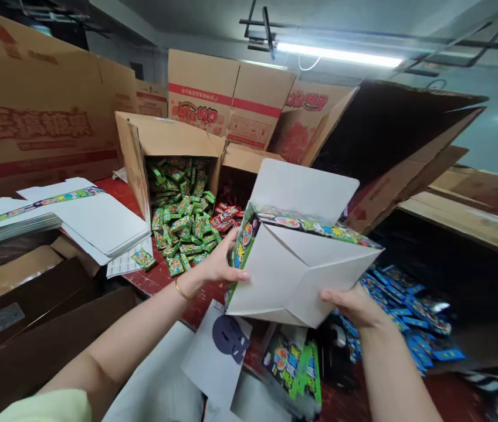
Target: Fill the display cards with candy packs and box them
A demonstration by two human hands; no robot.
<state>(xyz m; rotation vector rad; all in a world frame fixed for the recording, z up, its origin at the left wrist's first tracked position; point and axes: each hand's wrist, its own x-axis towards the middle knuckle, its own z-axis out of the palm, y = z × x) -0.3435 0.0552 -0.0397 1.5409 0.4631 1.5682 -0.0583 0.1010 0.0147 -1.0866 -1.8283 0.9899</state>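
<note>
Holding the carton (270,269) up above the red surface (149,283), between left fingers (235,274) closed on its green printed side and right fingers (335,297) at its lower right, with both thumbs against white panels. Cannot see the other right fingers.

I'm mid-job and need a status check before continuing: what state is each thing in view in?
White box: folded into shape, far flap raised, tilted
Left hand: gripping the box's left side
Right hand: gripping its lower right, fingers hidden
Brown carton: open, front facing the camera
Green packets: loose, spilling out
Red packets: loose, heaped
Blue packets: loose, heaped
White cardboard sheets: flat, stacked
Ceiling light: on
</note>
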